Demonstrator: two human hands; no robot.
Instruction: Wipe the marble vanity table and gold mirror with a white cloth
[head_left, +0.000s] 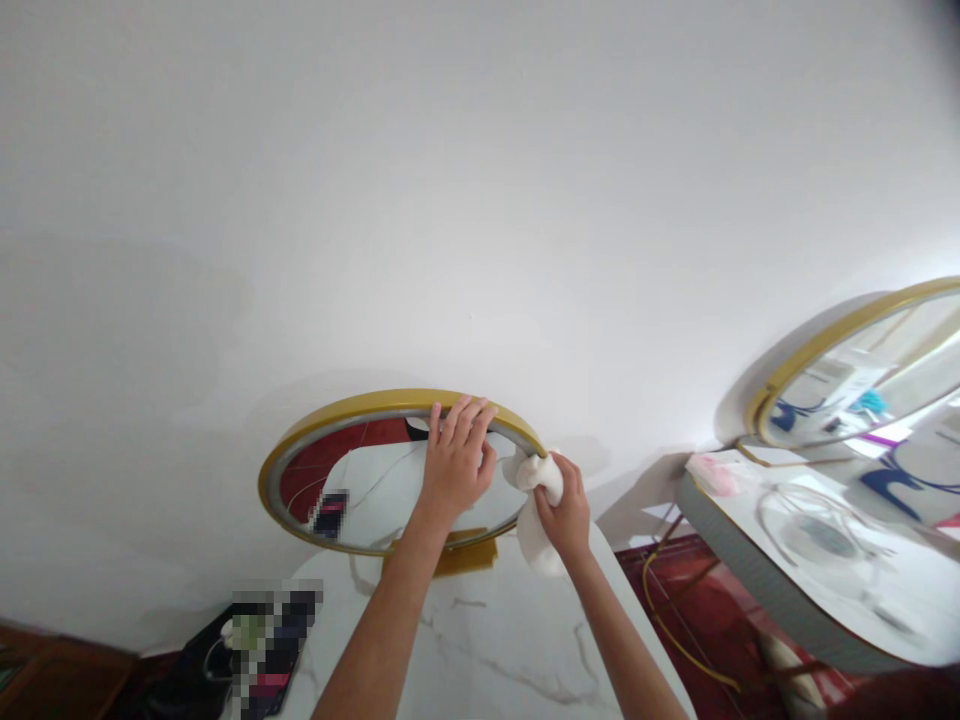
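Note:
A round mirror with a gold frame point(352, 405) stands on a gold base point(469, 556) at the back of a white marble table point(480, 640), against a white wall. My left hand point(456, 458) grips the mirror's top rim, fingers curled over the frame. My right hand point(564, 512) is closed on a bunched white cloth point(534, 475) and presses it to the frame's right edge. The cloth's tail hangs down below my fist.
A second gold-framed round mirror point(840, 345) stands on another white table point(817, 560) at the right, with a gold wire leg over a red floor point(712, 620). Dark objects, partly blurred, lie at the near table's left corner point(270, 650).

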